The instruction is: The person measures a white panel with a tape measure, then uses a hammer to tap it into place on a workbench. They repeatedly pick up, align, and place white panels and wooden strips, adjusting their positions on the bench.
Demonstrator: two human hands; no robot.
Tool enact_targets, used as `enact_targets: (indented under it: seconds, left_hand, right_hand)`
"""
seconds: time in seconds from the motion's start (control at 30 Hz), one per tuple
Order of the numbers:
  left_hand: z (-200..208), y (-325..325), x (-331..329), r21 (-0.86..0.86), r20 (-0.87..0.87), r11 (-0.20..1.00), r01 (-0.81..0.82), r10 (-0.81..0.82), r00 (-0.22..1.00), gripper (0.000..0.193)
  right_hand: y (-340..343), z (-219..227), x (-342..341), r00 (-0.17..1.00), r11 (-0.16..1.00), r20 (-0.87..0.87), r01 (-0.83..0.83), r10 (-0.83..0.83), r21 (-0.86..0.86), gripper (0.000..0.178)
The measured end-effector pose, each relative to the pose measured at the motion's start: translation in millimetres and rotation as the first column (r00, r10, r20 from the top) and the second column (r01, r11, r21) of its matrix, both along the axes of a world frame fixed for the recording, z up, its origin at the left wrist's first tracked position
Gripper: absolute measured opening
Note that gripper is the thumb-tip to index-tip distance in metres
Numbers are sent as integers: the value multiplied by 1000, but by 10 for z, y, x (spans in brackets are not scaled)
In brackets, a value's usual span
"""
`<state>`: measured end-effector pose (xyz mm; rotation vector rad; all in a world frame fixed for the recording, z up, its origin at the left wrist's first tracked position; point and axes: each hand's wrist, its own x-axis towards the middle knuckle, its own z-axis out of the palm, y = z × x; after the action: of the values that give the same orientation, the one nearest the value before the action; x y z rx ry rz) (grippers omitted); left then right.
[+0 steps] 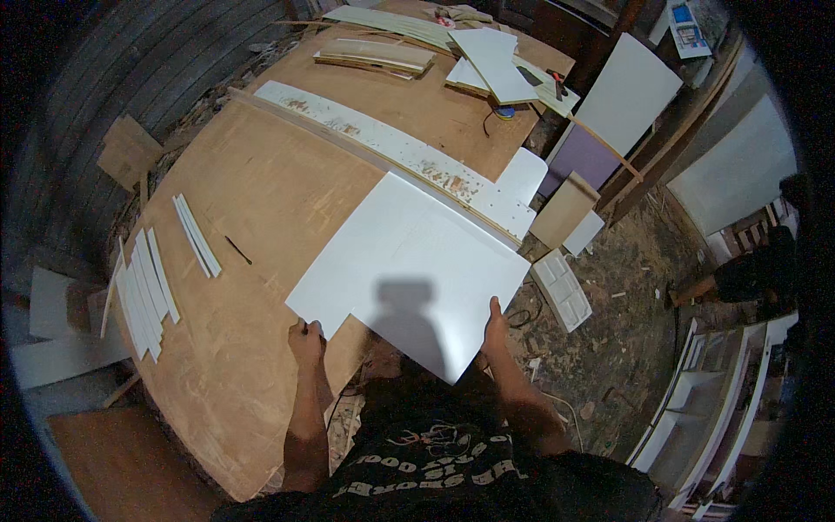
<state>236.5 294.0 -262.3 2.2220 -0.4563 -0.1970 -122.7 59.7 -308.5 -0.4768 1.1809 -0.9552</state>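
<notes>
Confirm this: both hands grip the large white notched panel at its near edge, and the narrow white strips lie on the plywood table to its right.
Not quite. The head view shows the narrow white strips left of the large white notched panel, not right. The left hand and right hand do grip its near edge.

A group of narrow white strips (143, 291) lies at the left edge of the brown worktop (261, 217), with a dark pencil (237, 250) just beside them. A long scuffed white board (391, 148) crosses the worktop diagonally. Stacked pale panels (376, 55) rest at the far end, and a white moulded panel (563, 289) lies on the littered floor (609, 348).

plain white sheet (417, 261), brown plywood table (252, 209), white strips (143, 291)
</notes>
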Motion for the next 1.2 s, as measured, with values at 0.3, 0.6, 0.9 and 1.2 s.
enact_targets:
  seconds: [0.3,0.6,0.9,1.2]
  left_hand:
    - [-333,-2,10,26,-27,999,-38,38,999,35]
    - [-273,-127,-305,-318,-94,942,-104,77,993,43]
    - [-852,21,-2202,-531,-556,433,-729,471,685,36]
    - [-764,202,-1523,-532,-820,-84,-842,299,488,48]
  right_hand:
    - [-94,-18,-4,995,998,81,-57,56,9,74]
    - [-390,-52,-331,888,906,188,-422,418,-20,70]
    - [-933,342,-714,420,388,-14,-825,908,411,71]
    - [-884,445,-665,454,452,-83,-820,887,351,46]
